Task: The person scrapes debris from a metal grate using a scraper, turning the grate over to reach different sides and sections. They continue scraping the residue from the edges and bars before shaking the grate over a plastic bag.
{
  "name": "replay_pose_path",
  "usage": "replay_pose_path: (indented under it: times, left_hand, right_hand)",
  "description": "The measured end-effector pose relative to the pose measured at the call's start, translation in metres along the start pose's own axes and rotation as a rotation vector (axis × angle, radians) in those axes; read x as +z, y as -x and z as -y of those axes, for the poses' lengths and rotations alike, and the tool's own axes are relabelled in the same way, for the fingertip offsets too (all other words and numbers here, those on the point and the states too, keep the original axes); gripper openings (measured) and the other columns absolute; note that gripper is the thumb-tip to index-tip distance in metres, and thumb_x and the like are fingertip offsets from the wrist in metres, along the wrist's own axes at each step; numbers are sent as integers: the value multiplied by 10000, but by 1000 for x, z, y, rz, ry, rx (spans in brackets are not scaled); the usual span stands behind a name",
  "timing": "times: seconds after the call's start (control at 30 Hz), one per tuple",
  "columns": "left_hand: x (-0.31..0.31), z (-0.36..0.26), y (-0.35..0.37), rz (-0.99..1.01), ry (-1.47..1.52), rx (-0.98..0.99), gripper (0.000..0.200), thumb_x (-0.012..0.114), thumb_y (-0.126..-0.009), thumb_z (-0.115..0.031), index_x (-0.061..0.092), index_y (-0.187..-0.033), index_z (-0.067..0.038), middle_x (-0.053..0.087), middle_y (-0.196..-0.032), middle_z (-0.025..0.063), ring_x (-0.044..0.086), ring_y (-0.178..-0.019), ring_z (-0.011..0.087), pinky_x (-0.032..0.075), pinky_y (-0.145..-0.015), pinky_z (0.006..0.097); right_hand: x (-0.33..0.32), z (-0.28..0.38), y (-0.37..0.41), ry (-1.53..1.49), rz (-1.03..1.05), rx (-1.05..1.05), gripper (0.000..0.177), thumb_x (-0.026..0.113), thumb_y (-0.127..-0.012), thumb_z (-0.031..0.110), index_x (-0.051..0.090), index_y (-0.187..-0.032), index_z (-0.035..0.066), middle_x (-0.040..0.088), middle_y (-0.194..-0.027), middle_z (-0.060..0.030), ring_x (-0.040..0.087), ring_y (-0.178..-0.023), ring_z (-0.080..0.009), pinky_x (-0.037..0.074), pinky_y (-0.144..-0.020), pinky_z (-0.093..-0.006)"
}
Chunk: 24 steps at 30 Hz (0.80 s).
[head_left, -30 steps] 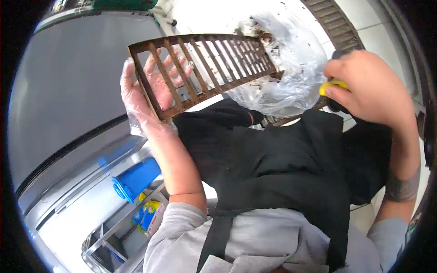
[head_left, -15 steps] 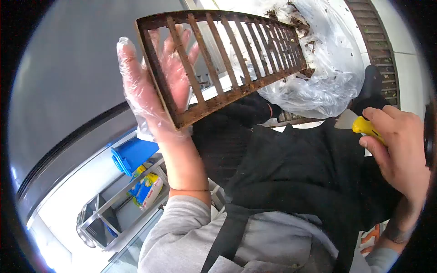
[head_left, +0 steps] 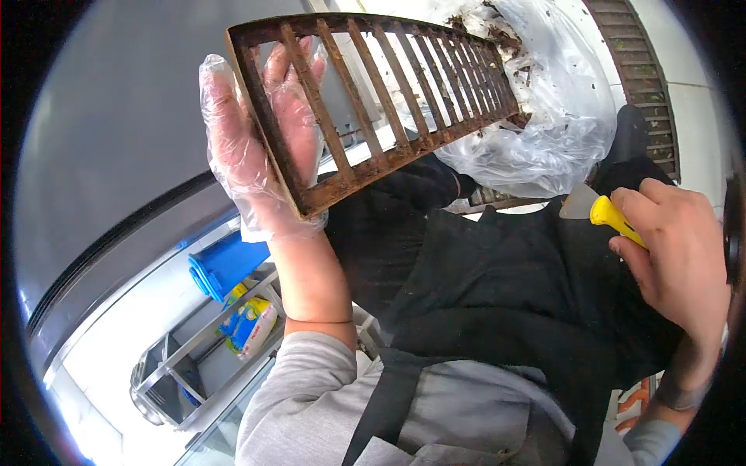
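My left hand [head_left: 237,159], in a clear plastic glove, holds up a rusty metal drain grate [head_left: 381,165] by its near end. The thumb is outside the end bar and the fingers show behind the slats. The grate is tilted, its far end over a clear plastic bag [head_left: 559,155] with dark debris on it. In my bare right hand [head_left: 674,252] is a scraper [head_left: 612,220] with a yellow handle and a short, flat metal blade. That blade points left, apart from the grate, above my black apron.
More slatted grating [head_left: 641,93] runs along the white tiled floor at upper right. A large grey panel [head_left: 132,132] fills the upper left. Below it are a blue plastic container [head_left: 227,266], a yellow and blue packet [head_left: 250,325] and a metal rack [head_left: 172,361].
My left fingers have curled more behind the slats, and the grate has shifted slightly left and up. My right hand has moved a little left with the scraper.
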State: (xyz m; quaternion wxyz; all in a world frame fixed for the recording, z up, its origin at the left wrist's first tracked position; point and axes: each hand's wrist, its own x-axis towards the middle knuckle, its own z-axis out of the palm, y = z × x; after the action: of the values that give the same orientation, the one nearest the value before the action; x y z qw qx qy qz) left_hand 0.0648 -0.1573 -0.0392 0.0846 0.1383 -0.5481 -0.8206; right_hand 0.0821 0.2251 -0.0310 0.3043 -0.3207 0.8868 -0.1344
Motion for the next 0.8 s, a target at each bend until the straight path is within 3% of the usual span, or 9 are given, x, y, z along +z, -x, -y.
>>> replay_pose_path:
  times: [0.07, 0.27, 0.33, 0.6, 0.7, 0.8]
  left_hand:
    - [0, 0, -1, -3, 13, 0, 576, 646, -1011, -434, 553, -1393, -14, 604, -1359, 200, 582, -1241, 387, 449, -1063, 556]
    - [-3, 0, 0, 25, -13, 51, 438, 636, -1026, -312, 603, -1326, 4, 650, -1285, 207, 599, -1216, 411, 468, -1069, 579]
    - [-3, -1, -1, 24, 22, 37, 374, 593, -1039, -290, 679, -1250, 5, 627, -1354, 244, 528, -1325, 453, 372, -1156, 639]
    - [5, 2, -2, 39, 93, 87, 326, 609, -1023, -238, 689, -1206, 19, 609, -1362, 262, 508, -1359, 411, 326, -1186, 636]
    - [13, 1, 2, -37, -3, 131, 373, 601, -979, -139, 616, -1282, 77, 568, -1404, 277, 487, -1384, 402, 293, -1213, 629]
    - [16, -3, 4, 48, -134, 148, 526, 596, -890, -50, 510, -1377, 128, 520, -1446, 292, 460, -1409, 420, 254, -1243, 617]
  right_hand:
    - [0, 3, 0, -7, -22, 19, 264, 763, -789, 109, 624, -1001, 37, 600, -858, -151, 622, -821, -380, 459, -726, -481]
    - [2, 3, -3, -20, -13, 14, 270, 769, -786, 116, 627, -1000, 32, 599, -844, -147, 624, -812, -381, 464, -714, -478]
    - [0, 1, -4, -39, 6, -2, 305, 777, -780, 89, 636, -1044, 28, 603, -862, -155, 623, -810, -384, 470, -708, -474]
    - [3, 2, -20, -107, 3, -66, 356, 761, -805, 70, 636, -1134, 16, 599, -894, -165, 617, -830, -392, 477, -719, -474]
    - [9, -5, -43, -216, -250, -244, 377, 750, -826, 60, 652, -1186, 5, 630, -993, -190, 634, -922, -404, 507, -797, -456]
    - [9, -5, -78, -251, -389, -351, 378, 751, -822, 51, 667, -1189, 11, 650, -1055, -199, 649, -990, -400, 519, -853, -446]
